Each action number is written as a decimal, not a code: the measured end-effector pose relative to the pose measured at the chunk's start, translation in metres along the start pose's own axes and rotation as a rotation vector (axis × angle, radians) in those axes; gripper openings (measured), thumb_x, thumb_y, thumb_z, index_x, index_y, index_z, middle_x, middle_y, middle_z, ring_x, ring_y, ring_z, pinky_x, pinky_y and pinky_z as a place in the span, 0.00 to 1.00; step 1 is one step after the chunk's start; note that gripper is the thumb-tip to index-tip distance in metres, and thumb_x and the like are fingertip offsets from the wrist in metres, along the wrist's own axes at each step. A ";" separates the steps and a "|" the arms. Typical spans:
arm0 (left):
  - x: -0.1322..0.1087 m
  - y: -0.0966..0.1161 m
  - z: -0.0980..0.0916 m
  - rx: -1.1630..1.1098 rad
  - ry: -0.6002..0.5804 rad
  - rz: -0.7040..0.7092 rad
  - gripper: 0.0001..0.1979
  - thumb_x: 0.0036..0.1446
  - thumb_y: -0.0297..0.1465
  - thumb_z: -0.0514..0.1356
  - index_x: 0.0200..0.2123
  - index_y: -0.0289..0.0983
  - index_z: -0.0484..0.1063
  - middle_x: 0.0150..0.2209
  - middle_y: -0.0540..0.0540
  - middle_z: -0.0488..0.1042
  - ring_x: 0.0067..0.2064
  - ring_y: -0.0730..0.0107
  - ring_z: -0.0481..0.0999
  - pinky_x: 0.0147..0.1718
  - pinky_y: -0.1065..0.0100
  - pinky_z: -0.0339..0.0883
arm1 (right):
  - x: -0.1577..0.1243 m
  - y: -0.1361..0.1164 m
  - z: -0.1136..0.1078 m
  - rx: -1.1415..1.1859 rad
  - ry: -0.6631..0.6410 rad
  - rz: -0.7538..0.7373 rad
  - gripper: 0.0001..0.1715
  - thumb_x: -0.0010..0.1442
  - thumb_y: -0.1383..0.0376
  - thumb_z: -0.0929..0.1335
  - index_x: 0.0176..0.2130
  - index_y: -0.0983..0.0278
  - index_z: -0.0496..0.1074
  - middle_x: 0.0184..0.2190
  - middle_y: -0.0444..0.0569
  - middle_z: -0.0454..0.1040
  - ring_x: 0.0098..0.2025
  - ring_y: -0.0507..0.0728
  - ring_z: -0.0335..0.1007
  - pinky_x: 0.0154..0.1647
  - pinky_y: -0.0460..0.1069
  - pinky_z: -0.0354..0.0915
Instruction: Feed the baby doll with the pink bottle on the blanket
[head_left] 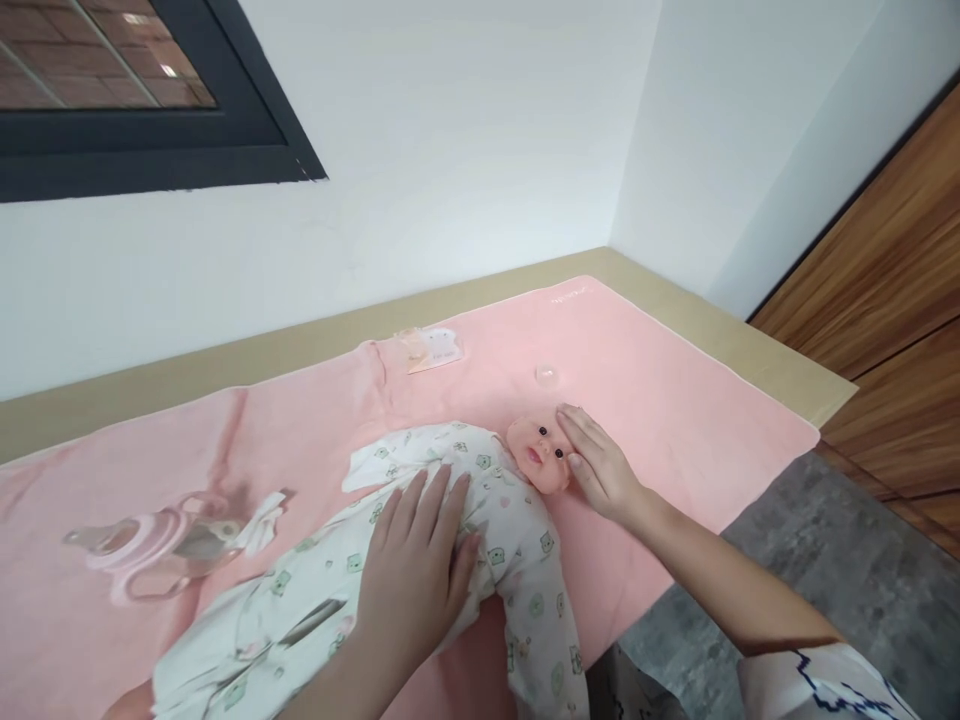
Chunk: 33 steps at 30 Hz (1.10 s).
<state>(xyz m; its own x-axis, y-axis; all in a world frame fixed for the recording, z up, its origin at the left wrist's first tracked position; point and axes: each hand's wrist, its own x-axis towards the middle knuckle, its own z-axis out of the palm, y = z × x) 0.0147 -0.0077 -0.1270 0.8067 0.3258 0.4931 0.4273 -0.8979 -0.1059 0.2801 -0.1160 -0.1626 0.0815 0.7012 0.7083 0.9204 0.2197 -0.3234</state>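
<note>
Left hand (416, 560) flat, fingers slightly spread, on chest of doll (499, 520). Doll face-up on pink sheet (675, 380). Bottle (154, 545) on its side beside doll's lower body. Right hand (606, 470): fingers nearly together, touching doll's forehead. Clear round piece (547, 375) beyond doll's head; packet (433, 348) farther beyond doll.

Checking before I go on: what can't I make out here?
All in the head view:
- Side of the doll's head: covered by the right hand.
- Suit front: partly under the left hand.
- Near sleeve's end: cut off by the bottom edge.
- Card's print: too small, blurred.
</note>
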 end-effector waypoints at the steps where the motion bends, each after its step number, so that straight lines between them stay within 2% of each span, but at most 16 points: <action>1: 0.000 0.001 0.000 0.007 0.011 0.000 0.24 0.64 0.33 0.53 0.62 0.33 0.62 0.59 0.34 0.71 0.60 0.40 0.68 0.56 0.45 0.62 | -0.002 0.002 0.002 0.029 0.011 0.010 0.34 0.69 0.65 0.58 0.71 0.63 0.50 0.67 0.55 0.59 0.70 0.56 0.55 0.71 0.58 0.60; 4: 0.002 0.003 0.000 0.023 0.046 -0.004 0.23 0.64 0.33 0.53 0.61 0.32 0.65 0.59 0.34 0.72 0.60 0.41 0.69 0.56 0.46 0.62 | -0.008 0.009 0.010 0.144 0.053 0.113 0.31 0.70 0.65 0.58 0.69 0.63 0.57 0.66 0.53 0.60 0.70 0.53 0.56 0.71 0.55 0.59; 7: 0.002 0.005 0.001 0.032 0.067 -0.012 0.23 0.65 0.34 0.53 0.59 0.31 0.68 0.58 0.33 0.73 0.58 0.41 0.70 0.55 0.46 0.63 | -0.016 0.017 0.018 0.302 0.078 0.319 0.29 0.70 0.60 0.57 0.66 0.65 0.62 0.64 0.54 0.64 0.67 0.53 0.61 0.69 0.53 0.62; 13: 0.003 0.011 -0.001 0.013 0.060 -0.068 0.21 0.65 0.34 0.52 0.58 0.32 0.69 0.59 0.34 0.73 0.60 0.43 0.71 0.57 0.46 0.63 | -0.015 0.027 0.029 0.599 0.117 0.607 0.38 0.65 0.46 0.61 0.62 0.69 0.65 0.63 0.58 0.64 0.66 0.56 0.62 0.70 0.56 0.57; 15: 0.003 0.012 0.000 0.000 0.060 -0.083 0.21 0.66 0.33 0.52 0.59 0.32 0.70 0.59 0.35 0.73 0.60 0.43 0.71 0.58 0.46 0.62 | -0.007 0.025 0.030 0.779 0.130 0.748 0.40 0.63 0.44 0.62 0.60 0.70 0.66 0.62 0.60 0.65 0.63 0.57 0.66 0.68 0.56 0.61; 18: 0.002 0.012 0.002 -0.016 0.072 -0.085 0.22 0.66 0.33 0.52 0.59 0.31 0.70 0.59 0.35 0.73 0.59 0.41 0.71 0.57 0.45 0.62 | 0.010 0.017 0.024 1.096 0.030 1.022 0.36 0.66 0.46 0.59 0.55 0.72 0.70 0.57 0.62 0.70 0.57 0.59 0.72 0.62 0.55 0.68; 21: 0.002 0.012 0.004 -0.028 0.088 -0.079 0.22 0.66 0.34 0.51 0.59 0.31 0.71 0.59 0.34 0.73 0.59 0.39 0.72 0.57 0.44 0.62 | 0.028 0.011 0.013 1.271 -0.089 1.211 0.30 0.68 0.51 0.57 0.51 0.71 0.72 0.54 0.59 0.73 0.55 0.59 0.74 0.59 0.54 0.69; 24: 0.002 0.012 0.006 -0.032 0.090 -0.079 0.23 0.67 0.35 0.51 0.59 0.31 0.71 0.58 0.34 0.74 0.58 0.39 0.72 0.57 0.44 0.62 | 0.042 0.015 0.008 1.351 -0.126 1.306 0.28 0.67 0.53 0.58 0.49 0.70 0.73 0.52 0.59 0.74 0.52 0.61 0.75 0.56 0.56 0.71; 29: 0.004 0.012 0.007 -0.033 0.097 -0.084 0.23 0.67 0.35 0.50 0.59 0.30 0.70 0.58 0.33 0.74 0.58 0.37 0.71 0.56 0.43 0.63 | 0.058 0.022 0.019 1.415 -0.143 1.365 0.29 0.64 0.51 0.60 0.48 0.71 0.72 0.47 0.58 0.76 0.48 0.62 0.76 0.51 0.56 0.73; 33: 0.004 0.012 0.009 -0.024 0.123 -0.083 0.23 0.67 0.35 0.50 0.58 0.30 0.71 0.57 0.33 0.74 0.57 0.37 0.72 0.55 0.42 0.63 | 0.064 0.015 0.023 1.353 -0.092 1.455 0.25 0.61 0.58 0.59 0.45 0.76 0.71 0.42 0.62 0.77 0.45 0.64 0.76 0.48 0.56 0.74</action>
<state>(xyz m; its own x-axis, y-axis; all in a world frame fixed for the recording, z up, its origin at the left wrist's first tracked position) 0.0266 -0.0149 -0.1341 0.7122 0.3615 0.6018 0.4793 -0.8767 -0.0406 0.2909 -0.0523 -0.1364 0.3109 0.8118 -0.4943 -0.6484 -0.1991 -0.7348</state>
